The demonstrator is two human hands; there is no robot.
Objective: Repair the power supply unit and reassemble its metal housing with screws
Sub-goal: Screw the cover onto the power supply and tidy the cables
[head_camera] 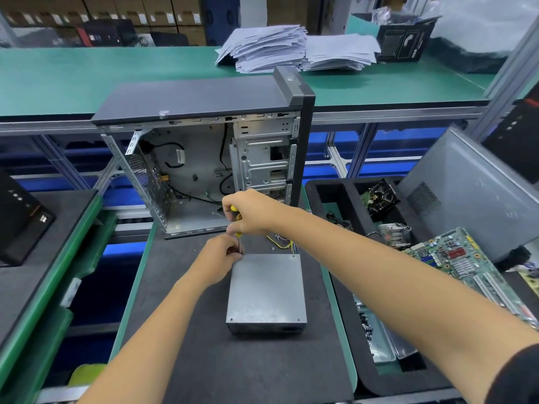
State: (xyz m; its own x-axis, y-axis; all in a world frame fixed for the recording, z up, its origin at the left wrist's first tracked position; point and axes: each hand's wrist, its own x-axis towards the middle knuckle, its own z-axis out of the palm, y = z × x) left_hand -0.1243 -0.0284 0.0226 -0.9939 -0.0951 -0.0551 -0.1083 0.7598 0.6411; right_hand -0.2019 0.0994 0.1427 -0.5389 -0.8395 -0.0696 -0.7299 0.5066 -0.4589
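Looking down from the head camera, the power supply unit [267, 293] lies flat at the middle of the dark desk [248, 371], just in front of the open computer case [204, 158] at 12 o'clock. Its housing is closed, and its long axis runs from 6 to 12 o'clock, with the cable bundle [281, 243] leaving the far end toward the case. The right hand [250, 212] is wrapped round the yellow-handled screwdriver [237, 225], which stands nearly upright with its tip at the housing's far-left corner, about 11 o'clock on the box. The left hand [223, 256] pinches the shaft low down, beside that corner; whether a screw sits under the tip cannot be told. A tray [335, 196] at 3 o'clock holds a motherboard [463, 258] and other parts.

The unit looks like stiff sheet steel, probably fairly heavy and smooth-sided, with sharp edges likely. It is best held by the two long sides, not by its wires. A driver tip could skid on the bare lid, so steadying the shaft seems sensible.
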